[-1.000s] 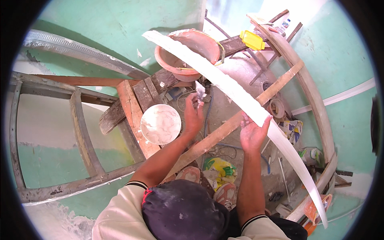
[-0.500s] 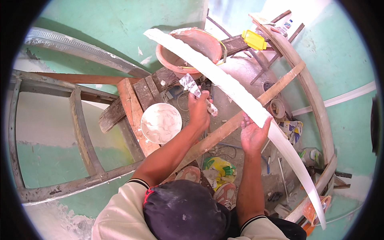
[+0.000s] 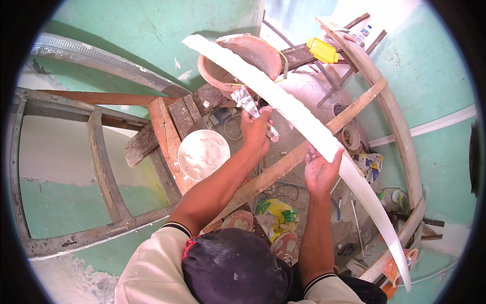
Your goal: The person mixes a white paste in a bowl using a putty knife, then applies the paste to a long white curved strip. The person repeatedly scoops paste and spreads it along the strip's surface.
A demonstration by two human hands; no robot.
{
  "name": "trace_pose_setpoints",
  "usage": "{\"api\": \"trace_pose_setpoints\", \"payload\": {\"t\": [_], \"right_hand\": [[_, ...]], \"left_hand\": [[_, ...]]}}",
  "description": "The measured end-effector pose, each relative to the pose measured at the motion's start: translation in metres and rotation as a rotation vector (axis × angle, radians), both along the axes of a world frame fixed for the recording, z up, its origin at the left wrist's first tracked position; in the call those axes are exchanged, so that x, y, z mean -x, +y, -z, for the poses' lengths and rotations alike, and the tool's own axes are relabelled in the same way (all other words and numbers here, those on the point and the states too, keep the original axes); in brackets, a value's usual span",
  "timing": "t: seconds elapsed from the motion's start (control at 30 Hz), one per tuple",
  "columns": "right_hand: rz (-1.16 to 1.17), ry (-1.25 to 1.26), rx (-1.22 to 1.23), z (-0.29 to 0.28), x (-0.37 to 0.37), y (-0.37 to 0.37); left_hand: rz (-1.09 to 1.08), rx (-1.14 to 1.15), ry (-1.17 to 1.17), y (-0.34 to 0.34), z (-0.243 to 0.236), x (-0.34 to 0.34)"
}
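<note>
My left hand [image 3: 256, 133] is closed round the handle of a putty knife [image 3: 245, 101] whose blade is smeared with white paste and points up and away. Across the view slants a long white moulding strip [image 3: 298, 115], its upper part rough with white paste and its lower part smooth. Gripping the strip near its middle from below is my right hand [image 3: 321, 173], thumb at the right edge. The knife is a little left of the strip, apart from it. Left of my left forearm stands a round white tub [image 3: 204, 156] of white paste.
A terracotta-coloured basin [image 3: 215, 76] rests on boards at the back. At left is a metal ladder-like frame [image 3: 101, 167]; at right, a wooden ladder [image 3: 400, 131]. A yellow container [image 3: 322, 50] sits at the top right. Bags [image 3: 278, 218] and tools lie on the floor.
My left hand with the putty knife has shifted slightly to the right, closer to the strip. The right hand and the moulding strip have barely moved.
</note>
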State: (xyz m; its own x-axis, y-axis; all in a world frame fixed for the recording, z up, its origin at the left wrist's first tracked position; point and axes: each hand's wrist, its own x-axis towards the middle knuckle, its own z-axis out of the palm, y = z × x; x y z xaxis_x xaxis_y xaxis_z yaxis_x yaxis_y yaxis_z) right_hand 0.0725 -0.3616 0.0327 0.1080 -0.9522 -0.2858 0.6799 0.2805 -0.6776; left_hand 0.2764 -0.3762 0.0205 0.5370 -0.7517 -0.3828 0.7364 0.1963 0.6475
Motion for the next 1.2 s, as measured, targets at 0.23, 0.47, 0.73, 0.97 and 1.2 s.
{"api": "trace_pose_setpoints", "payload": {"t": [0.23,0.47,0.73,0.97,1.2], "right_hand": [[-0.014,-0.018,0.025,0.008,0.003,-0.002],[-0.016,-0.026,0.005,0.010,0.004,-0.001],[-0.111,-0.028,-0.042,0.014,0.006,0.000],[-0.198,0.052,-0.052,0.037,0.010,0.008],[-0.637,0.743,0.307,0.021,-0.063,0.067]], "left_hand": [[-0.058,-0.046,-0.054,-0.002,-0.011,-0.008],[-0.196,-0.089,-0.166,0.013,-0.015,-0.049],[-0.215,-0.144,-0.112,0.051,-0.011,-0.120],[-0.148,-0.194,-0.172,0.063,0.000,-0.103],[0.087,-0.121,-0.017,0.099,-0.006,-0.046]]}}
